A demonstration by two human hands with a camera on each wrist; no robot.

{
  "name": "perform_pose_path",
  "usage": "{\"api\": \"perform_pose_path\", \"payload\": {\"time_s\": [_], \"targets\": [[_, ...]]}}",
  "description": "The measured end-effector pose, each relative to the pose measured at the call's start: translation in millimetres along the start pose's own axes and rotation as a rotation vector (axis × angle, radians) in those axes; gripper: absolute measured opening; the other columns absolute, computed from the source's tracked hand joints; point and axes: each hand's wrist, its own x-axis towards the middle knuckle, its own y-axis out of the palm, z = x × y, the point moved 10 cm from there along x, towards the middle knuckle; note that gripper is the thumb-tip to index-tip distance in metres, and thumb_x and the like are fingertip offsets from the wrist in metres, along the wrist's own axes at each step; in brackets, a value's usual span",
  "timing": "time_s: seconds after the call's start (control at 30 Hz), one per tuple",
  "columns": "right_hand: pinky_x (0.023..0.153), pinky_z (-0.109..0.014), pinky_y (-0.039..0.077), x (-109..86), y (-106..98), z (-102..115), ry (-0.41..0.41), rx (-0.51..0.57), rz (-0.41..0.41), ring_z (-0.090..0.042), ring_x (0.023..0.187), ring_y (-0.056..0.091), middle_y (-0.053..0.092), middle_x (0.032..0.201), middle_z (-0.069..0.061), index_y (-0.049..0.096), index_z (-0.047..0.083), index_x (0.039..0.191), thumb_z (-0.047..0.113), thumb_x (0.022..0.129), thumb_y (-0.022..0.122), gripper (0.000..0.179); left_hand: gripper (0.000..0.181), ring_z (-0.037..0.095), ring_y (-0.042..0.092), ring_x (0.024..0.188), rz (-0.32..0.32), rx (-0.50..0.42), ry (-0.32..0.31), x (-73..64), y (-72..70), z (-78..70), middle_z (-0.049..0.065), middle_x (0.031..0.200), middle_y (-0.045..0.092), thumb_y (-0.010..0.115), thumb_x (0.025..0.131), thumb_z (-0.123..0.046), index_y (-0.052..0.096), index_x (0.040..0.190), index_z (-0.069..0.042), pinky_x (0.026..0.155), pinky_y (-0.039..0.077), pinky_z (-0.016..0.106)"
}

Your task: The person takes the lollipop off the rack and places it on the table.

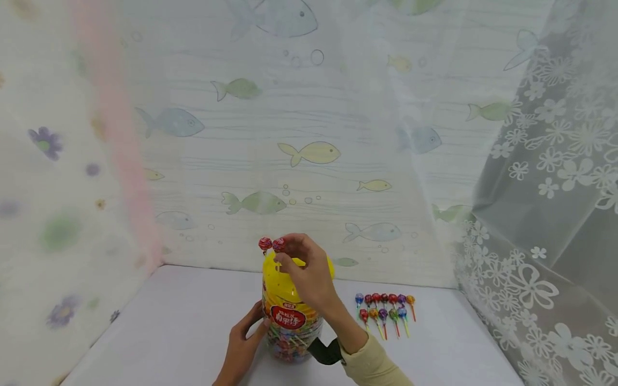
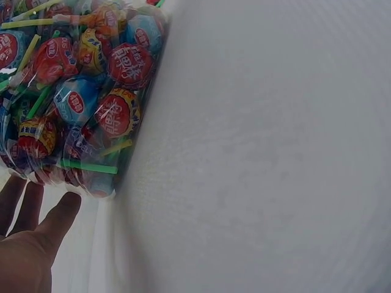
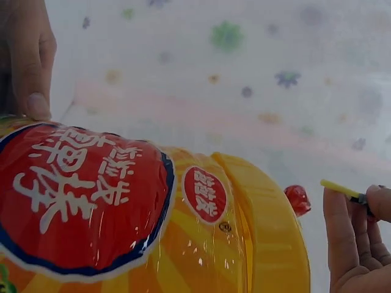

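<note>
A clear plastic jar of lollipops (image 1: 288, 317) with a yellow top and a red label stands on the white table. Its lower part shows wrapped candies and coloured sticks through the wall (image 2: 76, 97). My left hand (image 1: 243, 339) holds the jar's left side, thumb toward the front. Over the yellow lid (image 3: 272, 229), my right hand (image 1: 311, 276) pinches a red-wrapped lollipop (image 1: 278, 245); its yellow stick (image 3: 339, 188) shows in the right wrist view. Just left of it, another red lollipop (image 1: 265, 244) stands upright at the lid.
To the right of the jar, several lollipops (image 1: 383, 298) in mixed colours lie in two rows on the white table (image 1: 193, 311). A fish-patterned curtain (image 1: 309, 155) hangs behind the table, with a lace-flowered sheet (image 1: 545, 214) on the right. A black strap (image 1: 325, 352) is at the right wrist.
</note>
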Motion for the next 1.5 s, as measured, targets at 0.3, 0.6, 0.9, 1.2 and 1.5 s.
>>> {"api": "perform_pose_path", "payload": {"time_s": [0.3,0.6,0.9,1.2,1.5], "targets": [[0.080,-0.032,0.064,-25.4,-32,-5,-0.003,-0.006,-0.026,-0.017,0.094,0.071,0.066,0.116,-0.020,0.058,0.001,0.126,0.007,0.099,0.065,0.028,0.062,0.037,0.052,0.137,0.001,-0.004,0.032,1.7,-2.6,0.0,0.016,0.144,0.059,0.064,0.101,-0.035,0.045,0.153,-0.007,0.115,0.037,0.064],[0.077,-0.033,0.065,-50.9,-73,-29,0.035,-0.019,-0.060,-0.014,0.095,0.072,0.065,0.115,-0.024,0.059,-0.002,0.126,0.005,0.099,0.063,0.027,0.064,0.038,0.051,0.138,0.003,0.002,0.018,4.5,-2.4,3.1,0.017,0.145,0.058,0.064,0.101,-0.037,0.044,0.154,-0.008,0.115,0.036,0.066],[0.070,-0.029,0.065,-90.1,-126,-79,0.189,-0.104,-0.201,-0.021,0.083,0.075,0.071,0.099,-0.006,0.063,-0.003,0.121,0.005,0.096,0.068,0.026,0.064,0.039,0.050,0.138,0.012,-0.003,0.021,5.6,-1.2,3.1,0.018,0.145,0.058,0.064,0.101,-0.036,0.043,0.154,-0.006,0.115,0.035,0.067],[0.065,-0.027,0.064,-141.5,-195,-127,0.326,-0.297,-0.324,-0.010,0.080,0.072,0.071,0.100,-0.019,0.066,-0.006,0.119,0.001,0.091,0.073,0.030,0.066,0.038,0.051,0.137,-0.005,0.010,0.016,9.9,-0.1,9.0,0.017,0.144,0.059,0.064,0.100,-0.040,0.045,0.153,-0.006,0.116,0.035,0.066],[0.063,-0.027,0.064,-184.9,-288,-187,0.632,-0.472,-0.396,-0.013,0.075,0.074,0.074,0.098,-0.016,0.062,-0.009,0.126,0.003,0.096,0.068,0.033,0.066,0.039,0.050,0.138,-0.002,-0.003,0.030,12.1,-0.4,9.0,0.017,0.144,0.059,0.064,0.100,-0.039,0.044,0.153,-0.005,0.116,0.033,0.067]]}}
